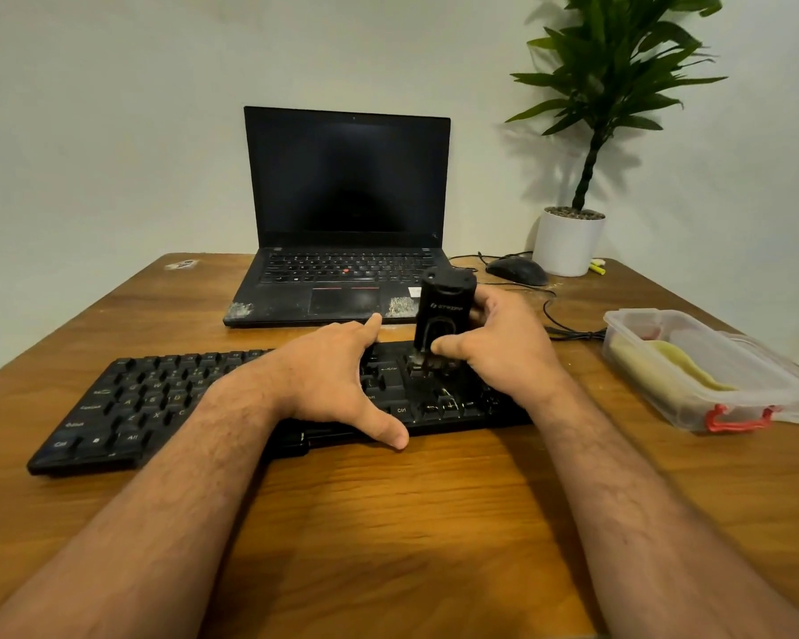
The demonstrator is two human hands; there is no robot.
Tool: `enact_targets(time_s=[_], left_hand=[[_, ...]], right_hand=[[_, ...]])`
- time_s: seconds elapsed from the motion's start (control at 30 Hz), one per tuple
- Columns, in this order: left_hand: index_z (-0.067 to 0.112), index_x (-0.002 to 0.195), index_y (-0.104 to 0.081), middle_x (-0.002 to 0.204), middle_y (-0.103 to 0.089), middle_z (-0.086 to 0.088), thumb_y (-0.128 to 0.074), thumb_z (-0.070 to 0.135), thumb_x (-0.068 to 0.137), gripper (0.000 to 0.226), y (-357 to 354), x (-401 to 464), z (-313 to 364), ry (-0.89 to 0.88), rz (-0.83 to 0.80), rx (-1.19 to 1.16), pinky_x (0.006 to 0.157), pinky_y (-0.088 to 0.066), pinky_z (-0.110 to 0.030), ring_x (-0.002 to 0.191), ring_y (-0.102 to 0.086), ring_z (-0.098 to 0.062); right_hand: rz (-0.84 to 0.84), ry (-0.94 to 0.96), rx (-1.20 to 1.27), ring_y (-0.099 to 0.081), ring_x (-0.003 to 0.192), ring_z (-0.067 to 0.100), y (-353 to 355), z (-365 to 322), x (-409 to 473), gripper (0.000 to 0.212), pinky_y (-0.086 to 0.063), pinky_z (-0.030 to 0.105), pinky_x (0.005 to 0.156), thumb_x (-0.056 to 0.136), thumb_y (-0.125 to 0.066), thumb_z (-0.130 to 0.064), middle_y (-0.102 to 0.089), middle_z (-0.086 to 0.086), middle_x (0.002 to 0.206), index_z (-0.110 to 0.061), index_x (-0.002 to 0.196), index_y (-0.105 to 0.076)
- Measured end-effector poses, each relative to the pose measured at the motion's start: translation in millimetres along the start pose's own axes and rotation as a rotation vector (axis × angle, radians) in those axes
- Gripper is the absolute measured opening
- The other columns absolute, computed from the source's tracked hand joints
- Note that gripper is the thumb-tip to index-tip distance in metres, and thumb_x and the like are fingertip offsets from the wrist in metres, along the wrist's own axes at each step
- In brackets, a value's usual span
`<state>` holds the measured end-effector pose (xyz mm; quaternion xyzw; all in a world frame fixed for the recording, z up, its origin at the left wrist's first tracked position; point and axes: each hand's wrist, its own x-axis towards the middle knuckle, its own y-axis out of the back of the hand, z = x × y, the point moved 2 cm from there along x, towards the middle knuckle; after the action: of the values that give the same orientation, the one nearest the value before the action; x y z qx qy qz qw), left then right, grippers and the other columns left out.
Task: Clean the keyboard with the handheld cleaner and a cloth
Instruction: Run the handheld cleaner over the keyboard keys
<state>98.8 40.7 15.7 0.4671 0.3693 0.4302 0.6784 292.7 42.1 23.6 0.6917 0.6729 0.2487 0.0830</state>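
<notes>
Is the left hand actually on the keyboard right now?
Touching. The head view shows the left hand spread flat across the keyboard, its thumb at the front edge.

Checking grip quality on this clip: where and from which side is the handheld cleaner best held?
Around the middle of its body, from the right, as the right hand does. The cleaner stands upright, nozzle down on the keyboard, leaving its tall flat sides free.
</notes>
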Motion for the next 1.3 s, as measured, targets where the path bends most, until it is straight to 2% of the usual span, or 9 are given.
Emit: enact_targets(time_s=[0.2, 0.4, 0.47, 0.6, 0.77, 0.93, 1.07, 1.17, 1.3], left_hand=[[0.021, 0.162, 0.000, 0.165, -0.023, 0.004, -0.084, 0.073, 0.049, 0.150, -1.0, 0.3, 0.0, 0.002, -0.007, 0.003, 0.122, -0.024, -0.036, 0.149, -0.025, -0.016], [0.022, 0.161, 0.000, 0.165, -0.023, 0.004, -0.083, 0.074, 0.048, 0.150, -1.3, 0.8, -0.5, 0.005, -0.012, 0.001, 0.123, -0.024, -0.039, 0.148, -0.025, -0.016], [0.022, 0.161, 0.000, 0.165, -0.022, 0.004, -0.083, 0.074, 0.048, 0.150, -1.5, 1.7, -0.9, 0.004, -0.010, 0.003, 0.123, -0.024, -0.039, 0.149, -0.025, -0.016], [0.022, 0.161, 0.000, 0.165, -0.023, 0.003, -0.083, 0.075, 0.048, 0.150, -1.4, 1.5, -1.8, 0.012, -0.010, 0.004, 0.123, -0.024, -0.039, 0.148, -0.026, -0.017], [0.022, 0.161, 0.000, 0.166, -0.021, 0.002, -0.083, 0.075, 0.048, 0.151, -1.0, 2.0, -2.1, 0.005, -0.010, 0.009, 0.123, -0.024, -0.039, 0.150, -0.024, -0.018], [0.021, 0.161, -0.001, 0.166, -0.021, 0.002, -0.084, 0.074, 0.048, 0.150, -0.9, 2.1, -2.3, 0.012, -0.011, 0.011, 0.123, -0.023, -0.041, 0.150, -0.023, -0.018], [0.020, 0.161, -0.001, 0.166, -0.020, 0.002, -0.084, 0.074, 0.049, 0.150, -2.4, 1.1, -3.3, 0.006, 0.002, 0.017, 0.123, -0.024, -0.041, 0.151, -0.022, -0.018], [0.020, 0.161, -0.001, 0.166, -0.020, 0.002, -0.084, 0.073, 0.049, 0.149, -2.1, 2.0, -3.0, 0.013, -0.005, 0.003, 0.123, -0.023, -0.041, 0.150, -0.023, -0.018], [0.020, 0.161, -0.001, 0.166, -0.020, 0.002, -0.084, 0.073, 0.049, 0.149, -2.3, 2.6, -2.4, 0.006, -0.001, 0.001, 0.123, -0.023, -0.041, 0.150, -0.023, -0.018]], right_hand=[[-0.075, -0.011, -0.003, -0.070, 0.095, 0.010, 2.5, 1.9, -1.5, 0.052, -0.058, 0.031, 0.076, 0.074, -0.083, -0.005, -0.073, -0.008, 0.105, -0.030, 0.118, -0.067], [0.055, -0.016, -0.017, -0.069, 0.096, 0.010, 10.9, 4.7, 1.3, 0.054, -0.056, 0.029, 0.080, 0.072, -0.084, -0.009, -0.074, -0.009, 0.102, -0.030, 0.118, -0.068], [-0.042, -0.018, -0.008, -0.069, 0.092, 0.007, 10.7, 2.7, -3.4, 0.051, -0.055, 0.025, 0.073, 0.073, -0.084, -0.008, -0.074, -0.011, 0.100, -0.031, 0.116, -0.069], [0.097, -0.023, -0.069, -0.059, 0.080, -0.005, 13.7, -1.0, -6.3, 0.049, -0.040, 0.012, 0.059, 0.077, -0.082, -0.008, -0.066, -0.015, 0.094, -0.027, 0.120, -0.067], [-0.213, 0.025, 0.036, -0.071, 0.090, -0.001, 23.4, -4.8, -35.1, 0.049, -0.054, 0.020, 0.075, 0.074, -0.082, -0.002, -0.077, -0.015, 0.095, -0.035, 0.108, -0.070], [-0.020, 0.030, -0.040, -0.065, 0.079, -0.010, 24.1, -0.5, -36.2, 0.051, -0.047, 0.005, 0.058, 0.077, -0.083, -0.008, -0.070, -0.019, 0.091, -0.040, 0.113, -0.065], [-0.182, 0.047, 0.051, -0.070, 0.091, -0.003, 22.0, 0.7, -39.3, 0.048, -0.053, 0.014, 0.071, 0.074, -0.082, -0.003, -0.076, -0.016, 0.097, -0.034, 0.109, -0.070], [-0.076, 0.048, -0.049, -0.068, 0.085, -0.007, 22.6, 2.8, -36.2, 0.046, -0.046, 0.009, 0.062, 0.076, -0.084, -0.009, -0.075, -0.017, 0.092, -0.038, 0.108, -0.068], [-0.098, 0.059, 0.000, -0.070, 0.090, -0.004, 22.3, 2.7, -36.8, 0.048, -0.053, 0.020, 0.075, 0.074, -0.085, -0.009, -0.075, -0.017, 0.097, -0.039, 0.107, -0.068]])
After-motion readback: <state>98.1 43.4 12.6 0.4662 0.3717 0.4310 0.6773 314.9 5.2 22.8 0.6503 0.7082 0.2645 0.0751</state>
